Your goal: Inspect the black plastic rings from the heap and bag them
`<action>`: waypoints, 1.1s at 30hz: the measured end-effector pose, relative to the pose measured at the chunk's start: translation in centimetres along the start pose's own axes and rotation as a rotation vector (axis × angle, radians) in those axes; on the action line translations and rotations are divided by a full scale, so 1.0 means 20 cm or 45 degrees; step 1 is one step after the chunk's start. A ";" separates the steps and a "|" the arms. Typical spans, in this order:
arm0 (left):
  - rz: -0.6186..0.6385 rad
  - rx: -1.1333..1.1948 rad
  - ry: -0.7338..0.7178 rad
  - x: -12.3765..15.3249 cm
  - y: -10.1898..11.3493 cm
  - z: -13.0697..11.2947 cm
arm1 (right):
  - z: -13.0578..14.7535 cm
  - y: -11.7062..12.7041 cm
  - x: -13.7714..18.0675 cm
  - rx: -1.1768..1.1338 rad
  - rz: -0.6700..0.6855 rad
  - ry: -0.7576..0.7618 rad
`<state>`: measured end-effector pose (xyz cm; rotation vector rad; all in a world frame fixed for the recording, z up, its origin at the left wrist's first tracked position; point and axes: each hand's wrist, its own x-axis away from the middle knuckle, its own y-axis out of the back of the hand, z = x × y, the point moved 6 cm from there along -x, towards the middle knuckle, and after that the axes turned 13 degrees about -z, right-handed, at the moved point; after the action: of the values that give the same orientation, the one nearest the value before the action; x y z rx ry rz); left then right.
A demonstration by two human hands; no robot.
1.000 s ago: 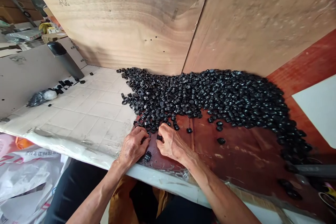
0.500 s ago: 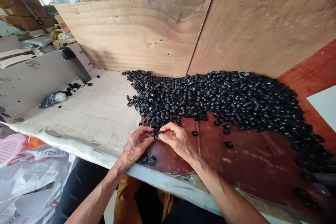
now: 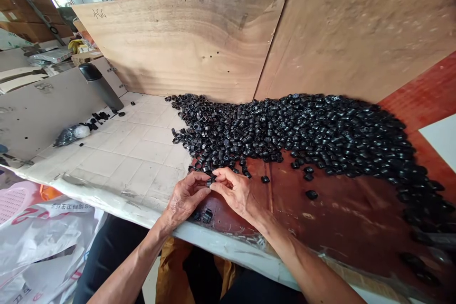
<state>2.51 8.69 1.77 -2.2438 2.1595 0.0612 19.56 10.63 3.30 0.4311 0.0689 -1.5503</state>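
The left hand (image 3: pixel 185 194) and right hand (image 3: pixel 235 192) meet, grip clamped on a small black part (image 3: pixel 209 183) between the fingertips. Just beyond the grip, a black heap (image 3: pixel 278 128) spreads across the worktop (image 3: pixel 285 209)

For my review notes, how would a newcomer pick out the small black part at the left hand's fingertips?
Find the wide heap of black parts along the foot of the plywood wall. Below its left portion, the left hand and right hand meet. The small black part is pinched by the left thumb and fingers, unlike the loose ones around it.
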 end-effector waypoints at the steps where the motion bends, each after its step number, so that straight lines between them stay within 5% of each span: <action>1: 0.008 0.002 -0.007 0.00 0.00 0.00 | 0.01 0.00 0.00 0.043 0.001 0.040; 9: 0.010 -0.090 -0.054 0.00 0.02 0.00 | 0.07 0.01 0.02 0.221 0.170 0.235; 33: 0.008 -0.038 -0.065 0.01 0.01 -0.02 | 0.06 0.01 0.03 0.235 0.028 0.333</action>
<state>2.30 8.56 2.14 -2.2257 2.1542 0.1504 19.42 9.74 4.25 0.7775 0.1235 -1.4765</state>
